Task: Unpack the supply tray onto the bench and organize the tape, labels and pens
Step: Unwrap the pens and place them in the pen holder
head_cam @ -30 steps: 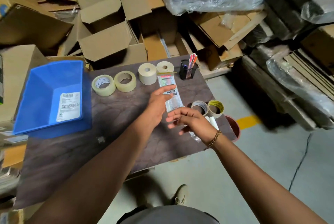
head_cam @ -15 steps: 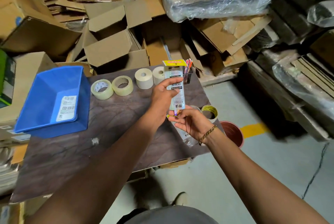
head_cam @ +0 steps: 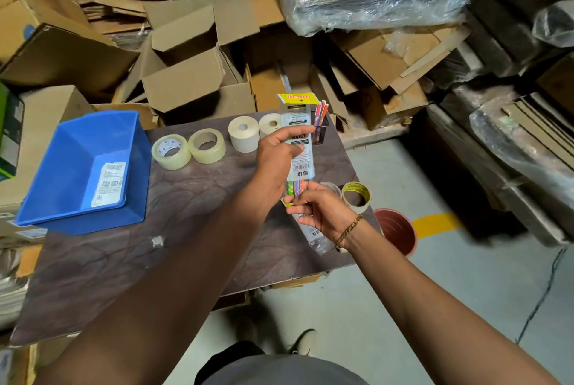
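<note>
Head view: pen pack (head_cam: 297, 136) upright between hands, left hand (head_cam: 276, 161) gripping its middle, right hand (head_cam: 323, 210) pinching pens (head_cam: 296, 190) below

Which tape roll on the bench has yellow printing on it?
The tape roll at the bench's right edge, beside the right hand: its band carries yellow print. The four rolls in the back row are clear or plain cream.

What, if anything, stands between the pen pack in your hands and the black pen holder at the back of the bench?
Nothing visible does. The pen pack, held upright by the left hand, is directly in front of the pen holder.
</note>
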Tool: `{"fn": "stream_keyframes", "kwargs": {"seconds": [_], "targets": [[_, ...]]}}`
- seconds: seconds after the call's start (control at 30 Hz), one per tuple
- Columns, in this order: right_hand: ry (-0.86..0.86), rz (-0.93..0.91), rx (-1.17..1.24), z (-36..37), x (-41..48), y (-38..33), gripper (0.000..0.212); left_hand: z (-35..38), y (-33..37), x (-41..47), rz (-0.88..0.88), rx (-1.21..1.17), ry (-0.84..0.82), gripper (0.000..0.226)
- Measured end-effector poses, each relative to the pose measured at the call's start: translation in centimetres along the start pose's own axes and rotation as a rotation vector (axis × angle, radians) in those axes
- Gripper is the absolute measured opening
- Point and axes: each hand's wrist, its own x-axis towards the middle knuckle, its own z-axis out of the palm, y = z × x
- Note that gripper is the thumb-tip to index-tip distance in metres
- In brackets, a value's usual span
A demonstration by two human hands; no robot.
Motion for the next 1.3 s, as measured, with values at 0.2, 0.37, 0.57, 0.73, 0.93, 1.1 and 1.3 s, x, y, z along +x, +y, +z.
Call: {"fn": "stream_keyframes", "kwargs": {"seconds": [0.2,0.37,0.57,0.73,0.93,1.1,1.3], "targets": [[0.071,-0.042,-0.035,0.5,0.8,-0.7,0.027,-0.8,1.1,1.4,0.019,0.017,-0.062,0.046],[0.109,-0.074,-0.017,1.3,1.8,-0.9,0.038,-1.9,1.6,3.2,0.006,0.011,-0.092,0.046],[0.201,-0.100,0.023,2.5,3.1,-1.0,0.043,-3.2,2.3,4.7,-0.009,-0.016,-0.120,0.045],[0.236,-0.091,0.027,3.3,4.0,-1.0,0.028,-4.0,2.3,5.8,-0.038,-0.017,-0.136,0.045],[0.278,-0.128,-0.140,4.3,5.3,-1.4,0.022,-4.6,1.7,6.9,-0.055,0.017,-0.175,0.043],[0.373,-0.188,-0.412,5.0,6.2,-1.5,0.018,-4.7,0.5,7.5,-0.076,0.018,-0.155,0.043],[0.253,-0.036,-0.458,2.9,5.7,1.8,0.029,-5.9,-1.5,9.5,-0.124,0.033,-0.077,0.039]]}}
